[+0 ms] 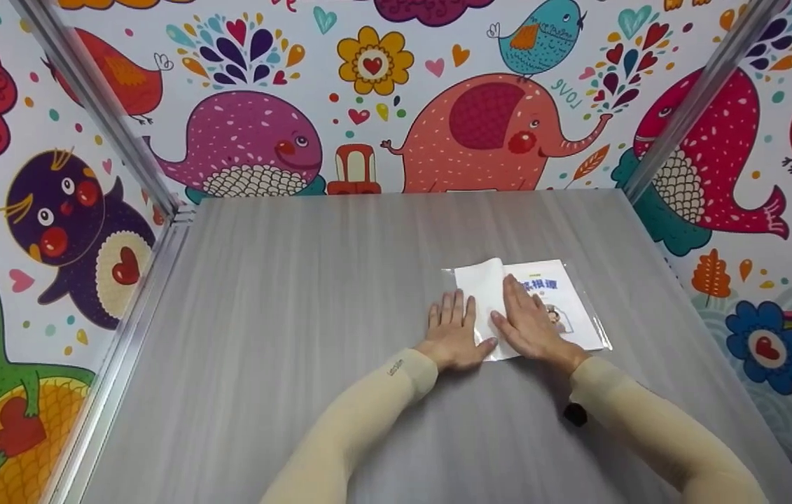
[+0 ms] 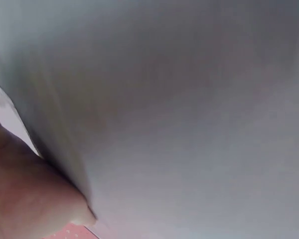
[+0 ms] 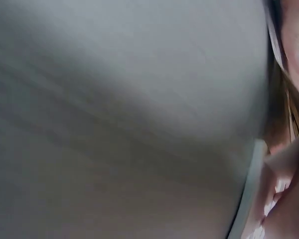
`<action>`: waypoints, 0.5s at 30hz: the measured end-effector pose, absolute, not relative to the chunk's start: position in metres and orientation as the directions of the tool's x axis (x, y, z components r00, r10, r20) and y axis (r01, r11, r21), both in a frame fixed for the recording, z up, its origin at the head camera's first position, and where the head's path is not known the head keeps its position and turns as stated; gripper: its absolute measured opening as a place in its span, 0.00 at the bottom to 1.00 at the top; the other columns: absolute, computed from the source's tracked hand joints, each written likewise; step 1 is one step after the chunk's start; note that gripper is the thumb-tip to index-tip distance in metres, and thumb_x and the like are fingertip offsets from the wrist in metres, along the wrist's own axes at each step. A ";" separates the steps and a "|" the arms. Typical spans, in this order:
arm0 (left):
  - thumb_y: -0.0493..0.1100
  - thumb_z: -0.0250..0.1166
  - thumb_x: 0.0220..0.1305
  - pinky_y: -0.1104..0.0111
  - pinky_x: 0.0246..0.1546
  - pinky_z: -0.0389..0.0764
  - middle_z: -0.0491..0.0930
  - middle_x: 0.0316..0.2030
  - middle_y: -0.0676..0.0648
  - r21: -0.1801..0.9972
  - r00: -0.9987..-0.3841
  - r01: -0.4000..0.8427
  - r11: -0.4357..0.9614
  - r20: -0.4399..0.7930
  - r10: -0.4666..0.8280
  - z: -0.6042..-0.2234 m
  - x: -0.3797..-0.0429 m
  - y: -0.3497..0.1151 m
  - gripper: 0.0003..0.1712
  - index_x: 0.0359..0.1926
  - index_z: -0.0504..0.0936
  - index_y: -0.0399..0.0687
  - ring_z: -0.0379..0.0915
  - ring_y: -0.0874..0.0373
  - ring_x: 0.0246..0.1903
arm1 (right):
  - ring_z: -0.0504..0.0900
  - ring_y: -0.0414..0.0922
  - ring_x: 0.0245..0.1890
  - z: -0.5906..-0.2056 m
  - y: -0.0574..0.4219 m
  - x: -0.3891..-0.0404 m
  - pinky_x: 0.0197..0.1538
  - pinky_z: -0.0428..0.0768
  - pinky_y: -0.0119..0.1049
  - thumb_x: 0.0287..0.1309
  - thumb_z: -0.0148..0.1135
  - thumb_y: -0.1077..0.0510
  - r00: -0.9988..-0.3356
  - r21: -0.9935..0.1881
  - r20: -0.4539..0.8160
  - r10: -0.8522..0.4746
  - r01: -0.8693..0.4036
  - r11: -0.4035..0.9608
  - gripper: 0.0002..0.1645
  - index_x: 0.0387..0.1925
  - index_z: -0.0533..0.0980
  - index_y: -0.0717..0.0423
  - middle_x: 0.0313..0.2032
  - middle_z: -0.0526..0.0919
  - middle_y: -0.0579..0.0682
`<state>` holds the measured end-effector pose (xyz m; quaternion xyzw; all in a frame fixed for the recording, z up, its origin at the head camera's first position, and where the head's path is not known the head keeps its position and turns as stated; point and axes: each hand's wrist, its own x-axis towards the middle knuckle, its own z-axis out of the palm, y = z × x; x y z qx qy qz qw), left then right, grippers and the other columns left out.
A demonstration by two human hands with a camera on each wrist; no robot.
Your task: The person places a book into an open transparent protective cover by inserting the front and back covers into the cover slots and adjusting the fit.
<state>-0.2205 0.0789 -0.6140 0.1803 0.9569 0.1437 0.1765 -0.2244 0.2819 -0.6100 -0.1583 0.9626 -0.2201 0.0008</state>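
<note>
A thin book [image 1: 581, 325] with a white cover, blue characters and a small cartoon figure lies on the grey table. Clear plastic film [image 1: 603, 330] sticks out past its edges. Over its left part stands a white flap [image 1: 485, 283], raised along its right side. Fingers straight and spread, my left hand [image 1: 453, 334] presses flat at the flap's left edge. My right hand [image 1: 530, 325] lies across the cover with extended fingers along the flap's raised side. The left wrist view catches part of the left hand [image 2: 32, 194] low at the left; the right wrist view is mostly table.
The grey table [image 1: 283, 301] stretches left of the book and in front of it. Metal rails [image 1: 133, 336] run along its left side. Walls printed with cartoon animals [image 1: 255, 140] stand behind and at both sides.
</note>
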 end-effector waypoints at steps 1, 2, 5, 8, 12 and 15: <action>0.80 0.44 0.80 0.45 0.93 0.35 0.30 0.94 0.41 0.326 -0.874 0.296 0.898 -0.286 0.392 -0.611 -0.220 0.079 0.60 0.94 0.37 0.51 0.25 0.42 0.94 | 0.54 0.72 0.89 -0.610 0.278 -0.224 0.84 0.53 0.81 0.85 0.48 0.46 -0.951 -0.403 0.062 -0.304 -0.303 0.864 0.49 0.87 0.47 0.76 0.88 0.51 0.75; 0.80 0.44 0.80 0.45 0.93 0.36 0.30 0.94 0.41 0.322 -0.875 0.296 0.899 -0.287 0.390 -0.610 -0.219 0.078 0.60 0.94 0.37 0.51 0.25 0.42 0.94 | 0.54 0.73 0.89 -0.611 0.275 -0.224 0.84 0.54 0.81 0.85 0.48 0.45 -0.951 -0.386 0.060 -0.303 -0.302 0.872 0.50 0.87 0.47 0.76 0.88 0.50 0.75; 0.79 0.46 0.79 0.46 0.93 0.36 0.30 0.94 0.42 0.292 -0.876 0.307 0.906 -0.285 0.388 -0.607 -0.217 0.078 0.60 0.94 0.38 0.51 0.25 0.43 0.94 | 0.52 0.73 0.89 -0.613 0.267 -0.225 0.84 0.54 0.80 0.84 0.49 0.42 -0.953 -0.355 0.047 -0.298 -0.295 0.887 0.52 0.87 0.48 0.76 0.89 0.49 0.74; 0.80 0.46 0.78 0.46 0.93 0.37 0.30 0.94 0.44 0.246 -0.870 0.330 0.912 -0.295 0.394 -0.606 -0.216 0.077 0.61 0.94 0.38 0.51 0.24 0.45 0.94 | 0.48 0.73 0.90 -0.615 0.262 -0.224 0.86 0.50 0.79 0.84 0.48 0.37 -0.950 -0.329 0.000 -0.313 -0.296 0.897 0.55 0.87 0.48 0.76 0.89 0.46 0.73; 0.82 0.46 0.77 0.46 0.93 0.33 0.28 0.94 0.45 0.233 -0.854 0.351 0.907 -0.318 0.412 -0.604 -0.214 0.075 0.63 0.93 0.37 0.50 0.21 0.47 0.94 | 0.40 0.72 0.92 -0.616 0.256 -0.225 0.88 0.44 0.77 0.85 0.44 0.32 -0.934 -0.293 -0.088 -0.348 -0.309 0.905 0.57 0.88 0.46 0.75 0.90 0.41 0.71; 0.84 0.47 0.76 0.46 0.93 0.32 0.28 0.94 0.45 0.241 -0.851 0.356 0.903 -0.315 0.419 -0.600 -0.213 0.073 0.65 0.93 0.37 0.49 0.20 0.46 0.94 | 0.37 0.71 0.92 -0.612 0.253 -0.228 0.89 0.41 0.75 0.86 0.42 0.31 -0.924 -0.292 -0.136 -0.358 -0.308 0.905 0.58 0.88 0.44 0.74 0.91 0.39 0.70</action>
